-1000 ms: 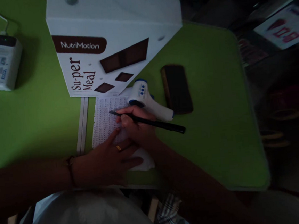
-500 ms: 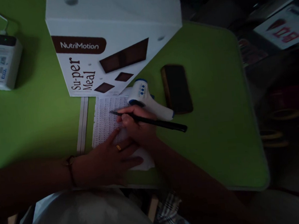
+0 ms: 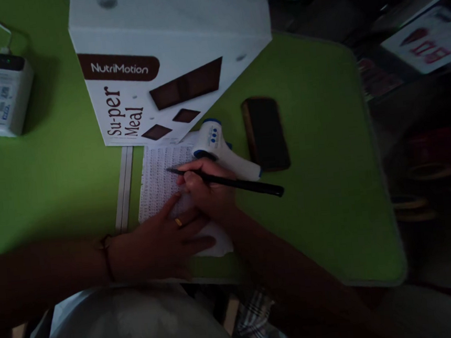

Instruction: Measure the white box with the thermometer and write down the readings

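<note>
My right hand [image 3: 207,186] is closed around a black pen [image 3: 250,185], its tip at the written rows on a sheet of paper [image 3: 158,183]. The sheet is covered with small lines of writing in its upper part. Spread flat over the lower part of the paper lies my left hand [image 3: 169,242], fingers apart, with a ring on one finger. The two hands touch or overlap near the fingers. A white and blue infrared thermometer [image 3: 235,163] rests just beyond my right hand, its head over the paper's upper right corner.
A large white NutriMotion box [image 3: 174,31] stands at the paper's far edge. To the right lies a dark phone [image 3: 266,134]. A white power bank [image 3: 2,99] with cables sits at the far left. The green table [image 3: 337,180] ends at a rounded edge on the right.
The pen has shifted very slightly with my right hand, its tip a touch to the right. My left hand stays where it was on the paper.
</note>
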{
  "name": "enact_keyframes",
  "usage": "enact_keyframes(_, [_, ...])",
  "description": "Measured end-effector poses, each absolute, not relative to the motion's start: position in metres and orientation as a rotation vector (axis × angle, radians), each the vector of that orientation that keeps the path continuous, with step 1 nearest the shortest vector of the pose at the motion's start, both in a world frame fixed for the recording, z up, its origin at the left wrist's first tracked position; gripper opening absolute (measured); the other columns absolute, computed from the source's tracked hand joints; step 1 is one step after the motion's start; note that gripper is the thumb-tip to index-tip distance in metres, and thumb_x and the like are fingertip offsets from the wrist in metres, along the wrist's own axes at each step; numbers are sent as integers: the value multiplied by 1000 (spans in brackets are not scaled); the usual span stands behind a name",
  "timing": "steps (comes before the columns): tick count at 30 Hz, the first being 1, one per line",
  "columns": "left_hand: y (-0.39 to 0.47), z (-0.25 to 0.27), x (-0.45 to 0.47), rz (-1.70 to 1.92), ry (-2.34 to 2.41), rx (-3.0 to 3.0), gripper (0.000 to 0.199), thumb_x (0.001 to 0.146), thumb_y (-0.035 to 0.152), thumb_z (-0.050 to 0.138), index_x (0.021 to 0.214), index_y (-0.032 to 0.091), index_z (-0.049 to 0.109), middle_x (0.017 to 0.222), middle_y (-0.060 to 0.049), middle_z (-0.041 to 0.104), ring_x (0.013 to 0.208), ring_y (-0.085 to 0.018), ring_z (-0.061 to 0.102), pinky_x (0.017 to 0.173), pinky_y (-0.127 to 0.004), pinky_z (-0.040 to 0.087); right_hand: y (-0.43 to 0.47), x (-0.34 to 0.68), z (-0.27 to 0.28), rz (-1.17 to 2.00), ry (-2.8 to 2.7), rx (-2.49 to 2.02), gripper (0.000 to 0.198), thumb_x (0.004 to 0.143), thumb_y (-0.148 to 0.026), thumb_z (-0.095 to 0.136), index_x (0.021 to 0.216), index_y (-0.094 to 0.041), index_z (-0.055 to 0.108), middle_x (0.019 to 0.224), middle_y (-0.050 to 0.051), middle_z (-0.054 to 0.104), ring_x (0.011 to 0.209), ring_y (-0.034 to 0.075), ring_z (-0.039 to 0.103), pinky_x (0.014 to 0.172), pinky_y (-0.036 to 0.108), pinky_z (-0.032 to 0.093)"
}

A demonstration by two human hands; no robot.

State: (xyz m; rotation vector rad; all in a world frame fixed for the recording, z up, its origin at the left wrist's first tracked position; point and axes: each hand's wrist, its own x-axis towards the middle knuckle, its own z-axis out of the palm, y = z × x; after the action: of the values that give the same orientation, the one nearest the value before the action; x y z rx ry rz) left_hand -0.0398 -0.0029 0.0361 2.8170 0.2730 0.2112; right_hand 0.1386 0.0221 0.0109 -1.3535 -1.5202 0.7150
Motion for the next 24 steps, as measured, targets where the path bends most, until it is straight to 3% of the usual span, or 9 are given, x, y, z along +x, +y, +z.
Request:
enact_keyframes(7, [-2, 34, -40, 205, 256, 2808, 75, 87, 61, 74, 148, 23, 54, 155, -15, 50, 150, -38, 38, 128, -64, 20, 19, 140, 10, 686, -1533, -1397, 9, 88, -26, 59, 89, -22, 67, 65, -1, 66, 55, 15, 59, 55, 31, 53])
enact_keyframes(15, [-3, 30, -40, 237, 256, 2785, 72, 88, 59, 73, 147, 22, 54, 154, -16, 50, 151, -37, 37, 128, -63, 19, 20, 138, 8, 780, -1409, -1301, 12, 88, -22, 57, 91, -19, 68, 67, -2, 68, 52, 10, 56, 51, 24, 50])
enact_keyframes(24, [-3, 31, -40, 223, 265, 2781, 74, 86, 60, 75, 147, 24, 54, 157, -16, 47, 151, -37, 37, 129, -62, 19, 22, 137, 8, 770, -1360, -1319, 11, 86, -21, 58, 90, -20, 68, 66, -2, 67, 51, 10, 57, 51, 25, 51])
